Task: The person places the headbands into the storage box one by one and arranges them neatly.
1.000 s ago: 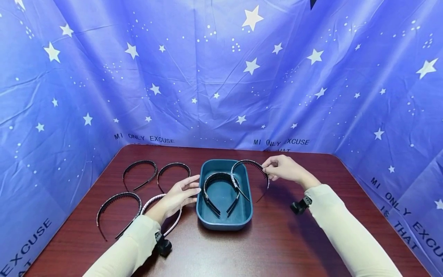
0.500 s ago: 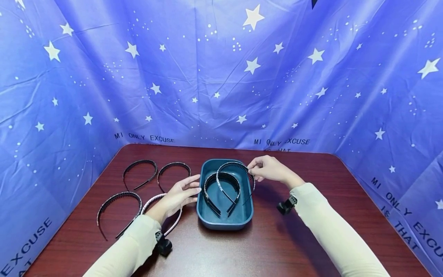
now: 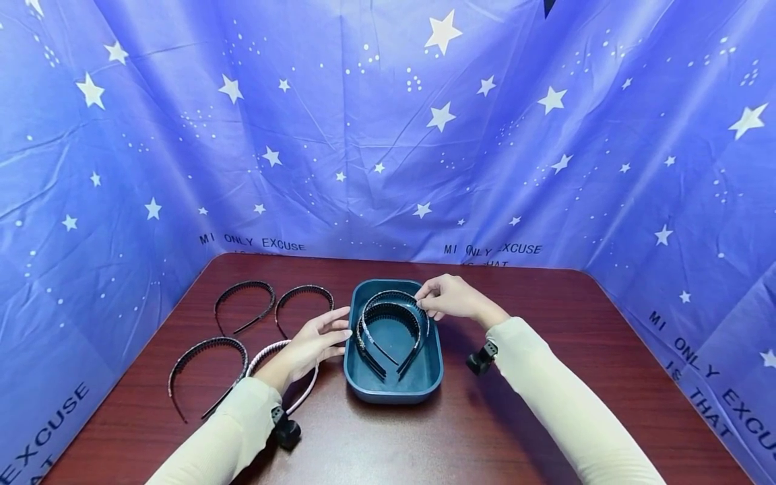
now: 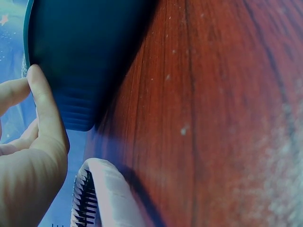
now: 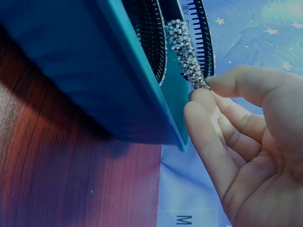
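My right hand [image 3: 451, 296] [image 5: 251, 137] pinches a headband [image 3: 388, 293] between thumb and fingers at one side of its arc. Silvery sparkling beads [image 5: 187, 56] cover this headband, and black comb teeth line its inside. It hangs tilted within the dark teal bin [image 3: 394, 394], overlapping several nested black-toothed headbands [image 3: 394, 311] [image 5: 149, 38] that lie there. At the bin's left wall, my left hand [image 3: 312, 343] [image 4: 40, 142] rests its extended fingers on the rim and side. A pale pink-and-white headband [image 3: 308, 394] [image 4: 113, 196] lies partly hidden under the left wrist.
Three dark toothed headbands lie on the table's left: a back-left headband [image 3: 244, 286], a headband nearer the bin [image 3: 305, 289] and a front-left headband [image 3: 209, 342]. The reddish-brown table [image 3: 515, 417] ends at a blue star-printed curtain [image 3: 388, 135].
My right hand has moved left and slightly down, carrying the beaded headband from the bin's right edge to over the nested headbands. My left hand stays at the bin's side.
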`<state>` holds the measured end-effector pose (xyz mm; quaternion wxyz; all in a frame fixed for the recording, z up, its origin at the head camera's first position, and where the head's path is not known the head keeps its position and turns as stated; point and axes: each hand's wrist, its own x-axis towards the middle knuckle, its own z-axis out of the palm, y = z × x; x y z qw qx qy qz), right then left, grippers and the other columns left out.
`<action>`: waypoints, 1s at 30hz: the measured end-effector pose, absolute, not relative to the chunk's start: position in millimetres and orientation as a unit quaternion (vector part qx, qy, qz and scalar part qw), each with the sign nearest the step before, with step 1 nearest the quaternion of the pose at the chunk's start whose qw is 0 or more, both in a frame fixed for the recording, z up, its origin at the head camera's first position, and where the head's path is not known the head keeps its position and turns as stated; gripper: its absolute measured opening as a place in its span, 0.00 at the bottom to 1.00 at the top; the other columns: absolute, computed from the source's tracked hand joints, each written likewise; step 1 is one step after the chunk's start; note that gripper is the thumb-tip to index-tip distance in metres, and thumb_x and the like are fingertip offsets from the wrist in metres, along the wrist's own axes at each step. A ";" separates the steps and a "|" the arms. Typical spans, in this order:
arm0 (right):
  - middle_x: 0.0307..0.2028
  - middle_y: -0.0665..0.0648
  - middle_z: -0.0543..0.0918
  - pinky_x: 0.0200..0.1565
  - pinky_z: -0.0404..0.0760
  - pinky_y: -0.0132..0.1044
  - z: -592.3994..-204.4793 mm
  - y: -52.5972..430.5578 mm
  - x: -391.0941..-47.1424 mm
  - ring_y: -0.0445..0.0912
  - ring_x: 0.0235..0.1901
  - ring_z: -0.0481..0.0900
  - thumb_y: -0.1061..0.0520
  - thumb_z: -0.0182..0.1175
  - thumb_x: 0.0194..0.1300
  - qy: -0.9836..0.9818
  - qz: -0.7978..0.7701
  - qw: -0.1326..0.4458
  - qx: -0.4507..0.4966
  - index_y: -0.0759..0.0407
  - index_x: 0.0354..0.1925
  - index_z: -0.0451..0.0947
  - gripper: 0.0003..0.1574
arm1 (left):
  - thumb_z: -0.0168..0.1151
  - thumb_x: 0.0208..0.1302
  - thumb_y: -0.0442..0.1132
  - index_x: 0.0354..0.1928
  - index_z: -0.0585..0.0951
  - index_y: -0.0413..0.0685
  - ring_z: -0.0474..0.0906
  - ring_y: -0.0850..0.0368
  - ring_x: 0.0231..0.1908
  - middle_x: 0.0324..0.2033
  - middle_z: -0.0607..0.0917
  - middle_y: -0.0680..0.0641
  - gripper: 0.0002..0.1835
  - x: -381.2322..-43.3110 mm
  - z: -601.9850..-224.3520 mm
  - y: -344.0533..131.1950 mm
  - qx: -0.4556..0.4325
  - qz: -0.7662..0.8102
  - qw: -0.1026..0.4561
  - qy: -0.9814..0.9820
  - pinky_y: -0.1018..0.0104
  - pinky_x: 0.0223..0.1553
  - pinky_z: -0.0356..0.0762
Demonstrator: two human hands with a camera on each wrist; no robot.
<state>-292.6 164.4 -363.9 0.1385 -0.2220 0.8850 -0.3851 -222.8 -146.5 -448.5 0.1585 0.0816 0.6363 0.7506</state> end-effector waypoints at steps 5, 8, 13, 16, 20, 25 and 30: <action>0.30 0.53 0.86 0.34 0.87 0.45 -367.1 158.3 -296.5 0.45 0.28 0.82 0.60 0.63 0.68 0.887 -0.379 0.140 -0.223 0.62 0.45 0.86 0.11 | 0.60 0.71 0.31 0.76 0.59 0.40 0.80 0.54 0.48 0.58 0.74 0.37 0.35 -222.6 -448.5 -146.1 0.082 0.750 0.158 0.636 0.63 0.46 0.83; 0.30 0.54 0.86 0.33 0.87 0.43 -368.4 156.0 -298.3 0.44 0.28 0.82 0.60 0.62 0.68 0.888 -0.374 0.142 -0.226 0.63 0.46 0.86 0.11 | 0.60 0.71 0.31 0.76 0.60 0.40 0.80 0.54 0.48 0.58 0.74 0.37 0.35 -222.6 -448.3 -146.2 0.083 0.750 0.156 0.637 0.63 0.46 0.83; 0.30 0.54 0.87 0.32 0.87 0.41 -369.5 152.3 -299.5 0.44 0.28 0.83 0.61 0.64 0.68 0.888 -0.376 0.146 -0.221 0.63 0.45 0.86 0.10 | 0.60 0.71 0.31 0.76 0.59 0.40 0.79 0.54 0.48 0.58 0.74 0.37 0.35 -222.7 -448.3 -146.5 0.084 0.749 0.157 0.639 0.63 0.47 0.83; 0.31 0.54 0.87 0.32 0.87 0.40 -370.7 150.8 -300.3 0.44 0.28 0.83 0.61 0.64 0.68 0.890 -0.374 0.149 -0.216 0.63 0.45 0.86 0.10 | 0.60 0.71 0.31 0.76 0.59 0.40 0.80 0.55 0.48 0.58 0.74 0.37 0.35 -222.7 -448.9 -146.8 0.085 0.748 0.159 0.638 0.62 0.47 0.83; 0.32 0.55 0.87 0.32 0.86 0.38 -372.3 149.4 -301.8 0.44 0.28 0.84 0.60 0.63 0.68 0.892 -0.368 0.154 -0.212 0.63 0.46 0.86 0.10 | 0.60 0.71 0.31 0.76 0.59 0.40 0.80 0.56 0.47 0.58 0.74 0.37 0.35 -222.9 -449.3 -146.8 0.085 0.747 0.159 0.640 0.62 0.47 0.83; 0.29 0.55 0.87 0.31 0.86 0.38 -372.8 146.9 -302.3 0.43 0.27 0.83 0.60 0.64 0.68 0.894 -0.359 0.156 -0.217 0.62 0.45 0.86 0.10 | 0.60 0.71 0.31 0.76 0.59 0.40 0.80 0.56 0.47 0.58 0.74 0.37 0.35 -223.3 -449.5 -147.1 0.084 0.746 0.159 0.641 0.63 0.47 0.83; 0.27 0.54 0.85 0.31 0.86 0.37 -371.8 145.2 -302.8 0.43 0.27 0.81 0.59 0.63 0.69 0.898 -0.346 0.161 -0.217 0.60 0.45 0.86 0.09 | 0.61 0.71 0.32 0.76 0.60 0.41 0.79 0.56 0.48 0.58 0.74 0.37 0.35 -222.9 -449.0 -147.5 0.081 0.746 0.159 0.641 0.63 0.47 0.82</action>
